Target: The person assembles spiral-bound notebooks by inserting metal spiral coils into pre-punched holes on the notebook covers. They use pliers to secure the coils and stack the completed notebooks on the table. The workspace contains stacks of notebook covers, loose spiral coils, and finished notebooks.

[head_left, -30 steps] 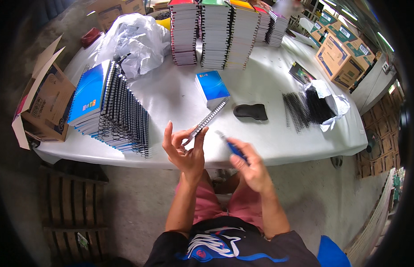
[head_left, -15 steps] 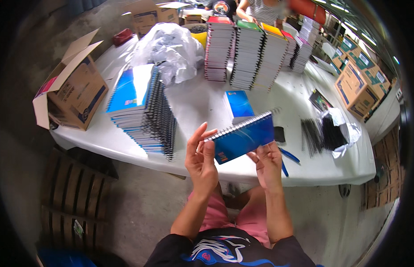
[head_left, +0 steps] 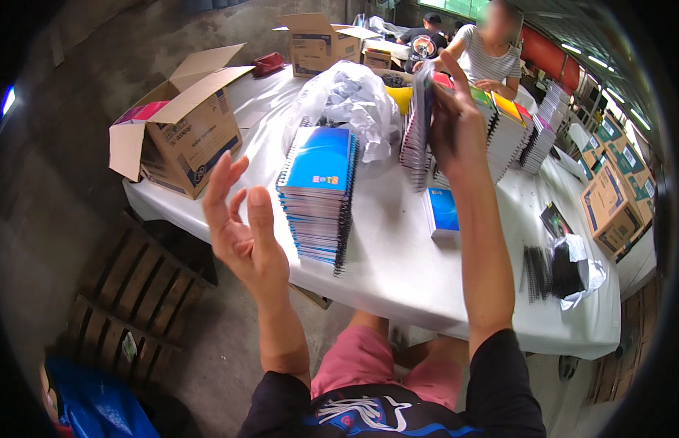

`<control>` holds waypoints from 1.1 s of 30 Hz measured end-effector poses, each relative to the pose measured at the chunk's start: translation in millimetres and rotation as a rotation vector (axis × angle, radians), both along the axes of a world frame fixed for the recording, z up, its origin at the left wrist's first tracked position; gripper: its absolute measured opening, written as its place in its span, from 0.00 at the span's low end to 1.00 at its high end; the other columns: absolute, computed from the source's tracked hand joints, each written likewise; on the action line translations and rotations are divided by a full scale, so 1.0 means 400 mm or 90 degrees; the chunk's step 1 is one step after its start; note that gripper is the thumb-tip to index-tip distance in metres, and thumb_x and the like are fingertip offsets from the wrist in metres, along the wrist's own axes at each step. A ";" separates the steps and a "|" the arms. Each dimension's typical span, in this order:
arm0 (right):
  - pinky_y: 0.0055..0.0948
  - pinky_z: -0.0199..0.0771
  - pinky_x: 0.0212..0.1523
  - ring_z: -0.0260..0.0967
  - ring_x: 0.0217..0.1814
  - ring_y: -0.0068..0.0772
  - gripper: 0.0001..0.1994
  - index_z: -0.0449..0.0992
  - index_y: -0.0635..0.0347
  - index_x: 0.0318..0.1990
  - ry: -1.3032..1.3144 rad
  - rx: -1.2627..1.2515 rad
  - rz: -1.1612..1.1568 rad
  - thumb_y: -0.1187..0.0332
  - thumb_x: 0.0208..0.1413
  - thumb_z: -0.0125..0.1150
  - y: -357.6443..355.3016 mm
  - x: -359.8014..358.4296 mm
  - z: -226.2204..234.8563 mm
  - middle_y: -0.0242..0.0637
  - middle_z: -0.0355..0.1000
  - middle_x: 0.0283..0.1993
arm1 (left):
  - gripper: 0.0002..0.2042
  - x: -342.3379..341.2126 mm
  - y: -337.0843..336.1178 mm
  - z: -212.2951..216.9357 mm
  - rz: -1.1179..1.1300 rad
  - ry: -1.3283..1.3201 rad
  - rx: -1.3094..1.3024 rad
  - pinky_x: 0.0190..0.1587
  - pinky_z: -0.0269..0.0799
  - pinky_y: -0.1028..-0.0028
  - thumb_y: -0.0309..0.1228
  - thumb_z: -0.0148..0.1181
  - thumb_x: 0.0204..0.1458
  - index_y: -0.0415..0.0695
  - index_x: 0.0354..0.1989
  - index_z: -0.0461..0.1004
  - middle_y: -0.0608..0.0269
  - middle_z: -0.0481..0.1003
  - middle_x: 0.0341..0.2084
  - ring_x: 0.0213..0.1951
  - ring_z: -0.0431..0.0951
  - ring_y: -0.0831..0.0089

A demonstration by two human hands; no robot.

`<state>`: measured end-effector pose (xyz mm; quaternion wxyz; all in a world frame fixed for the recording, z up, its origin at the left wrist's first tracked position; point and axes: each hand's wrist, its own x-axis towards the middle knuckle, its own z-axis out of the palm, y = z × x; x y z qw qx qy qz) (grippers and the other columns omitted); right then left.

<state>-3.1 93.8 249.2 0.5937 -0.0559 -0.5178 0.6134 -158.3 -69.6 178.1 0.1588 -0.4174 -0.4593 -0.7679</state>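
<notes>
Raised on the right, my right hand (head_left: 462,124) grips a spiral notebook (head_left: 419,135), which stands nearly upright and shows edge-on, blurred by motion. Its cover is mostly turned from view. My left hand (head_left: 241,233) is empty, fingers apart, in the air left of the tall stack of blue spiral notebooks (head_left: 321,164). This stack stands near the table's front edge, its black coils facing right. A small blue-covered pad (head_left: 444,212) without a visible coil lies on the table beside my right forearm.
An open cardboard box (head_left: 190,142) stands left on the white-covered table (head_left: 383,270). Behind the stack sits a clear plastic bag (head_left: 346,106). Further right are stacks of coloured notebooks (head_left: 507,131) and loose black coils (head_left: 565,270). Another person (head_left: 485,62) is across the table.
My right hand has lifted the notebook up and away, turning it edge-on. My left hand has let go and moved left. The view has shifted left.
</notes>
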 end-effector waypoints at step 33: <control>0.32 0.61 0.56 0.64 0.56 0.41 0.33 0.59 0.61 0.61 -0.721 0.001 -0.335 0.53 0.52 0.59 0.296 0.167 -0.348 0.45 0.67 0.55 | 0.28 -0.057 0.048 -0.143 -0.004 -0.048 -0.067 0.62 0.54 0.62 0.48 0.48 0.58 0.38 0.58 0.58 0.54 0.59 0.59 0.61 0.59 0.62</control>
